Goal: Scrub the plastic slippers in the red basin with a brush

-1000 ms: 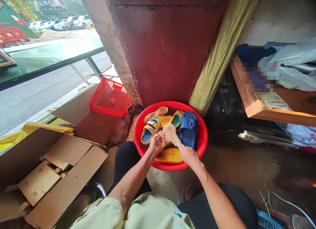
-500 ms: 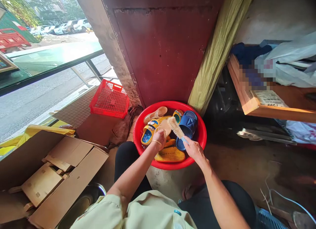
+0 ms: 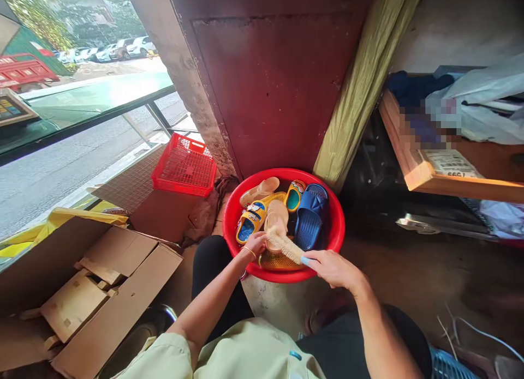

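A red basin (image 3: 338,221) between my knees holds several sandals and slippers. My left hand (image 3: 255,245) grips the near end of a beige sandal (image 3: 277,215), whose sole faces up toward me. In my right hand (image 3: 333,266) is the blue handle of a brush (image 3: 289,248); its pale bristled head lies across the sandal's near part. Around it in the basin are a yellow and blue sandal (image 3: 250,222), another beige sandal (image 3: 262,190), a yellow and green one (image 3: 293,196) and a dark blue slipper (image 3: 310,220). A yellow sole shows below the brush.
Left of the basin stand a red plastic crate (image 3: 184,169) and an open cardboard box (image 3: 118,297) holding wooden pieces. A maroon door (image 3: 270,84) is behind the basin, a wooden shelf (image 3: 442,174) at the right.
The brush has come down toward me onto the sandal's near end. Both hands moved lower and slightly apart, and the beige sandal now points more upright in the view.
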